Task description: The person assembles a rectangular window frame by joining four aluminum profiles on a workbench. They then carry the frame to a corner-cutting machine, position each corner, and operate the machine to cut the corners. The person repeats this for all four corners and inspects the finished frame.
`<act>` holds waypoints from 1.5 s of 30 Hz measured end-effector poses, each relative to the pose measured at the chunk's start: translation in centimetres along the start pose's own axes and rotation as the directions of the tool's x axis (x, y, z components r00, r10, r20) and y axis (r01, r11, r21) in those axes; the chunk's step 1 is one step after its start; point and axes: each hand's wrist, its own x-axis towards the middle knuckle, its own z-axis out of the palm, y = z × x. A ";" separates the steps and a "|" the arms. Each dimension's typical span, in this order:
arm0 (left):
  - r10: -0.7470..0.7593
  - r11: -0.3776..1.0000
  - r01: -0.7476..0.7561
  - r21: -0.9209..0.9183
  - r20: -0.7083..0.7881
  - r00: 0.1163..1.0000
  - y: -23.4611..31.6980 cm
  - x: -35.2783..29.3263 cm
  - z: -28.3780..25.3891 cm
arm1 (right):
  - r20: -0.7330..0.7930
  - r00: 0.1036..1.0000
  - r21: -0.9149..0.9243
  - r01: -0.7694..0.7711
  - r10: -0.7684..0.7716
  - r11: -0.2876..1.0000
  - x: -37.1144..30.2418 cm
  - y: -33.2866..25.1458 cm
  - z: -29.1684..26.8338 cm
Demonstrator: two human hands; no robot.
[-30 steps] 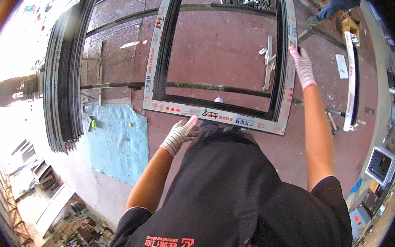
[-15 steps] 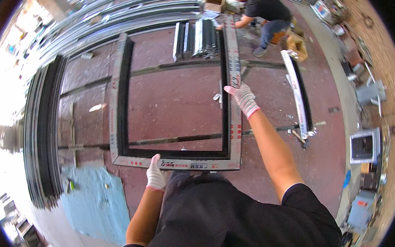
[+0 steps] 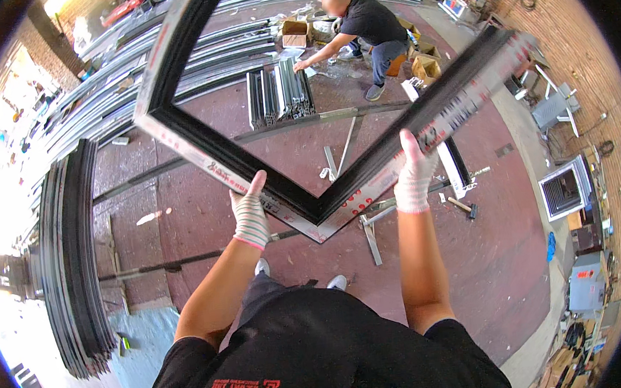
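A large black window frame point(image 3: 223, 151) is held up in front of me, tilted so one corner points down toward my body. Pale protective film with red and black print covers its outer faces, and its upper part runs out of the picture. My left hand point(image 3: 248, 212), in a striped white glove, grips the lower left side, thumb over the black edge. On the right side bar, my right hand point(image 3: 413, 177) in a matching glove is closed with its thumb up along the face. The fingers of both hands are partly hidden behind the bars.
A co-worker point(image 3: 374, 32) crouches ahead, reaching to a stack of short profiles point(image 3: 279, 94) near a cardboard box point(image 3: 294, 35). Long black profiles point(image 3: 75, 263) are stacked at left. A hammer point(image 3: 463, 207) and metal strips point(image 3: 371, 242) lie on the reddish floor. A blue sheet point(image 3: 146, 360) lies lower left.
The frame has gone from nearly level and square to me to tilted, corner down, and raised. My left hand has moved up; my right hand has shifted slightly right and lower.
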 end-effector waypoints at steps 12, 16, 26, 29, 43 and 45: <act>-0.196 0.943 0.002 0.334 0.546 0.815 6.2 21.3 -5.9 | -0.318 0.945 0.209 -0.011 0.078 0.978 -24.0 -1.2 -4.6; -0.364 0.841 -0.046 0.540 0.626 0.690 6.9 27.7 -5.7 | -0.621 0.779 0.078 -0.058 0.094 0.995 -32.6 -0.8 -3.2; -0.553 0.627 -0.403 0.667 0.745 0.373 2.6 38.4 2.8 | -0.663 0.482 0.531 -0.236 0.572 0.814 -49.2 10.8 4.5; -0.587 0.503 -0.561 0.658 0.736 0.337 0.5 40.0 6.0 | -0.529 0.546 0.600 -0.302 0.650 0.741 -51.2 13.8 5.7; -0.607 0.139 -0.844 0.518 0.718 0.341 -3.6 45.4 15.6 | -0.633 0.156 -0.171 -0.983 0.758 0.060 -65.2 11.0 -1.7; -0.605 0.045 -0.860 0.508 0.699 0.381 -2.7 43.6 15.6 | -0.695 0.291 -0.274 -0.953 0.658 0.132 -65.6 9.5 -4.4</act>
